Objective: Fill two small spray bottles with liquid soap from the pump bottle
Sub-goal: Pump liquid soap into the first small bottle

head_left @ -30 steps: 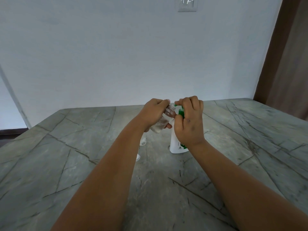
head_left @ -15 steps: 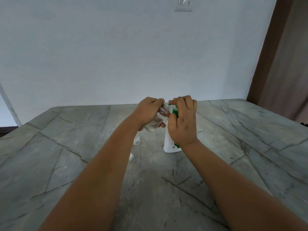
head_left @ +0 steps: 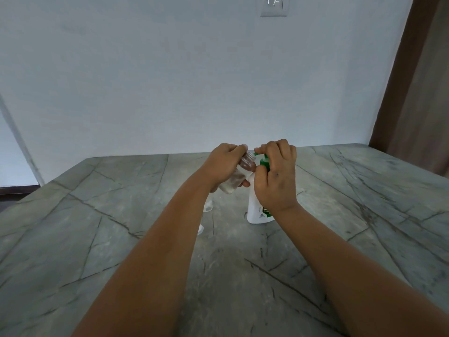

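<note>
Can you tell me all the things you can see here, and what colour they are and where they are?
Pump bottle: one, white with a green pump, standing on the table under the right hand.
Small bottle: one, clear, uncapped, tilted with its mouth toward the pump.
Small clear pieces: two, on the table, partly hidden by the left arm; I cannot tell what they are.
Table: one, grey-green with dark veins.
Wall switch: one, pale, top of the wall.
Left hand: one, grips the small bottle.
Right hand: one, curled over the pump.

A grey stone table (head_left: pixel 121 227) veined with dark cracks spreads beneath the hands. Beyond them rises a plain pale wall (head_left: pixel 170 81) with a switch plate (head_left: pixel 274 6) high above; to their right hangs a brown curtain (head_left: pixel 418 88).
</note>
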Tool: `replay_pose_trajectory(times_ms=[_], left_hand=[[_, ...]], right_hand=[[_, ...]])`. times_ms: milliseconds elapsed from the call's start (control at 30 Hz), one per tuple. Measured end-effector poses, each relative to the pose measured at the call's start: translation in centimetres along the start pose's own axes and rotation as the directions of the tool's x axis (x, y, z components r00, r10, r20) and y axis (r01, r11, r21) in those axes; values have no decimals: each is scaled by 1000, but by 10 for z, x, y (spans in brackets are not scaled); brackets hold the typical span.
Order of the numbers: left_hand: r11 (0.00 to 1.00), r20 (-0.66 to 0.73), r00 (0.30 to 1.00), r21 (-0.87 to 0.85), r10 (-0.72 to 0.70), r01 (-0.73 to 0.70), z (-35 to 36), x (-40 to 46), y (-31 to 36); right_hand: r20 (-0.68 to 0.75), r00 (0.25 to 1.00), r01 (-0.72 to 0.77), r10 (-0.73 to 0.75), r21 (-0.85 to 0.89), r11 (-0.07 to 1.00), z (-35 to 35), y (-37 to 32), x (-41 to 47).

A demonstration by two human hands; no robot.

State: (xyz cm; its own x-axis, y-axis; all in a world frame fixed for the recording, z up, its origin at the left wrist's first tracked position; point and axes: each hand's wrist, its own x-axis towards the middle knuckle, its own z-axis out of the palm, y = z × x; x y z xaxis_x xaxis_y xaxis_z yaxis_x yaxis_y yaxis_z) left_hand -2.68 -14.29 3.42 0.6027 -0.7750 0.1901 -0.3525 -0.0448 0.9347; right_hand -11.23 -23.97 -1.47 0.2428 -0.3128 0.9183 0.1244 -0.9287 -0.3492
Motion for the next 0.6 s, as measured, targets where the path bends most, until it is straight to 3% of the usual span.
replay_pose_trajectory(times_ms=[600], left_hand=[[999, -18, 1000, 33, 8, -8, 1, 0, 0]], right_hand=[[1, 1000, 11, -11, -3, 1000, -1, 0, -1]])
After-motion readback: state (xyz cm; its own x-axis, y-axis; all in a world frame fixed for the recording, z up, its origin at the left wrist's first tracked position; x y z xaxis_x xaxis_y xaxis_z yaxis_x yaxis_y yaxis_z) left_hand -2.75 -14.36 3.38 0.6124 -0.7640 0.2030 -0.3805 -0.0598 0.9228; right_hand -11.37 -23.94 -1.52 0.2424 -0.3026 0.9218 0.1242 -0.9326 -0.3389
